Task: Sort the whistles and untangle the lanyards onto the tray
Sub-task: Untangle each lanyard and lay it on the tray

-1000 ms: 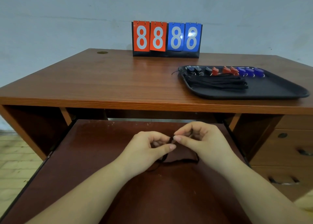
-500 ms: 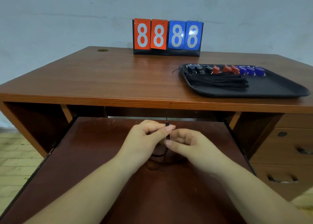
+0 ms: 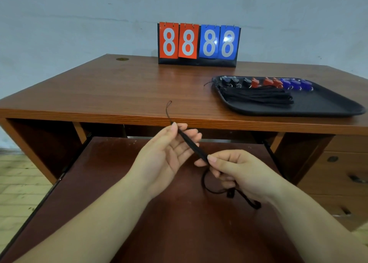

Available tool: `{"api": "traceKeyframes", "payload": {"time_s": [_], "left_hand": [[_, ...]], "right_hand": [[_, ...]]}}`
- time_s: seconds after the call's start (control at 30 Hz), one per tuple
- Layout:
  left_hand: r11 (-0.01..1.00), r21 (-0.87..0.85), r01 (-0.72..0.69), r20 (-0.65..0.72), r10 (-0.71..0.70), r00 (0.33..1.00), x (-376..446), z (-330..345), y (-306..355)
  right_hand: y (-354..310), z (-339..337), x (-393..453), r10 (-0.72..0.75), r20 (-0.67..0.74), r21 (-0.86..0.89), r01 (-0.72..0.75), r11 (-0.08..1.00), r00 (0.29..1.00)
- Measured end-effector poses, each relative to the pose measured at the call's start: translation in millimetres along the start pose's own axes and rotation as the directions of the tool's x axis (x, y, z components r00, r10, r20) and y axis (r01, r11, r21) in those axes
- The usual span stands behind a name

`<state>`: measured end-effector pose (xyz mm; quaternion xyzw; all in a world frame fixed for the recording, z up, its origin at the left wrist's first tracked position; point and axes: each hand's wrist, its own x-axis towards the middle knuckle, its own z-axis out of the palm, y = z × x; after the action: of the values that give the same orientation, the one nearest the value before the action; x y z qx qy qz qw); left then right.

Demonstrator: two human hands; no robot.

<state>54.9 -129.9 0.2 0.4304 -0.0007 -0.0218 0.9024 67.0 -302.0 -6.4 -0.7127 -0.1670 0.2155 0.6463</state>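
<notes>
Head view: we hold one black lanyard taut between both hands, nearer us than the bench. Our left hand pinches its upper end, our right hand clamps lower down (the rest dangles). Whistles and bundled lanyards lie on the tray atop the bench.

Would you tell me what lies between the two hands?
In the head view, a taut stretch of black lanyard runs from the left hand to the right hand; nothing else.

Hands: left hand and right hand are pinching a black lanyard stretched between them.
Tray: is sitting on the counter, holding whistles.
</notes>
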Motion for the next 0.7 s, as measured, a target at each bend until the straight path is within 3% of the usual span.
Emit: {"api": "traceKeyframes", "payload": {"time_s": [0.13,0.2,0.27,0.3,0.37,0.43,0.5,0.57,0.7], "left_hand": [[0.998,-0.059,-0.023,-0.002,0.023,1.0,3,-2,7],[0.998,0.032,-0.051,-0.02,0.052,0.998,6,-6,8],[0.962,0.245,-0.118,-0.03,0.129,0.991,10,-14,9],[0.895,0.413,-0.171,-0.01,0.193,0.981,12,-20,10],[0.616,0.738,-0.274,0.105,0.297,0.949,15,-33,13],[0.35,0.886,-0.305,0.199,0.307,0.931,17,-43,16],[0.19,0.934,-0.301,0.236,0.301,0.924,16,-47,18],[0.083,0.955,-0.283,0.245,0.307,0.919,15,-48,21],[0.006,0.969,-0.248,0.228,0.373,0.9,18,-54,30]], "right_hand": [[-5,-7,-4,0.061,0.087,-0.085,-0.054,0.995,0.994],[-9,-12,-7,0.09,0.126,-0.196,-0.064,0.978,0.988],[-11,-16,-9,0.109,0.126,-0.302,-0.066,0.951,0.986],[-12,-18,-9,0.114,0.109,-0.329,-0.072,0.942,0.987],[-10,-24,-9,0.127,0.059,-0.364,-0.097,0.926,0.99],[-6,-31,-7,0.153,0.019,-0.378,-0.135,0.916,0.988],[-4,-38,-7,0.175,-0.022,-0.419,-0.168,0.892,0.984],[-5,-45,-8,0.181,-0.089,-0.511,-0.201,0.836,0.98],[-5,-59,-10,0.128,-0.205,-0.559,-0.223,0.799,0.97]]}}
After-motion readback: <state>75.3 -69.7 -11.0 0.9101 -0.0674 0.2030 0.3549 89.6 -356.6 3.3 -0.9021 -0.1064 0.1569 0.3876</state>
